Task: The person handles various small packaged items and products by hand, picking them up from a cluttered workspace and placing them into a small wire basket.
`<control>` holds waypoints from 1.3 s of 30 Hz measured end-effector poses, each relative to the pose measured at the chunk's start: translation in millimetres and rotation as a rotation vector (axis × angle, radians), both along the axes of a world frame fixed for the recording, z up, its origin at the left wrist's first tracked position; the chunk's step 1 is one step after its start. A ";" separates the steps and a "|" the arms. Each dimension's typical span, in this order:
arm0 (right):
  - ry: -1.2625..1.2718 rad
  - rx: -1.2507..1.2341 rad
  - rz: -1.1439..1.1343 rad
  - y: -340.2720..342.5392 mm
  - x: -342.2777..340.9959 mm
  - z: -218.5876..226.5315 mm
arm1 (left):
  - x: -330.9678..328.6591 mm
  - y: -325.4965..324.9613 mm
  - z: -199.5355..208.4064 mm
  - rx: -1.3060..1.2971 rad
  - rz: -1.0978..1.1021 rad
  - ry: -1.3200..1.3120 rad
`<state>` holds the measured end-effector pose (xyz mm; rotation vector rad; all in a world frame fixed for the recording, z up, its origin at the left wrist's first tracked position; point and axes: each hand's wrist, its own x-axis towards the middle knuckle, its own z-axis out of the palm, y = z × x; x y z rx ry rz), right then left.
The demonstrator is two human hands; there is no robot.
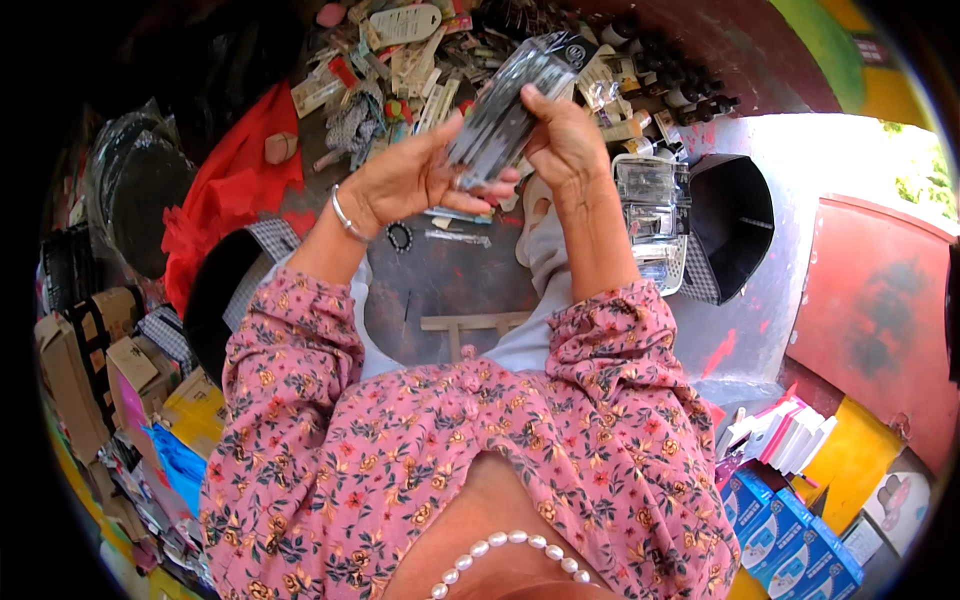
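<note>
A bundle of clear plastic packets [508, 112] with dark, slender contents and a black printed top is raised in front of me, tilted to the upper right. My right hand [568, 142] grips its right edge, the thumb lying on top. At its lower left, my left hand [418, 178] holds it with the fingers reaching underneath. What exactly the packets contain is too blurred to tell. Below my hands, a black beaded bracelet [399, 238] and a small clear packet [458, 238] lie on the dark floor.
A heap of carded and packaged small goods [410, 70] spreads ahead, with dark bottles [690, 95] at its right. A white basket [676, 272] holds more black-topped packets beside a black open bag [735, 225]. Red cloth [230, 190] and cardboard boxes [75, 370] lie left; blue boxes [790, 540] lower right.
</note>
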<state>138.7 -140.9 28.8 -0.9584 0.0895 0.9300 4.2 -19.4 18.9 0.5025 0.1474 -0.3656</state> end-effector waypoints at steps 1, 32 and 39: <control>-0.064 0.004 0.061 -1.1 1.5 -0.9 | 2.4 3.5 -4.1 -0.070 -0.025 -0.061; -0.002 0.364 -0.159 11.0 -15.8 18.3 | 11.5 -8.7 -29.1 -0.454 0.410 0.098; -0.114 0.282 -0.099 30.0 -62.2 5.9 | 14.8 -16.7 -16.6 -0.303 0.697 0.378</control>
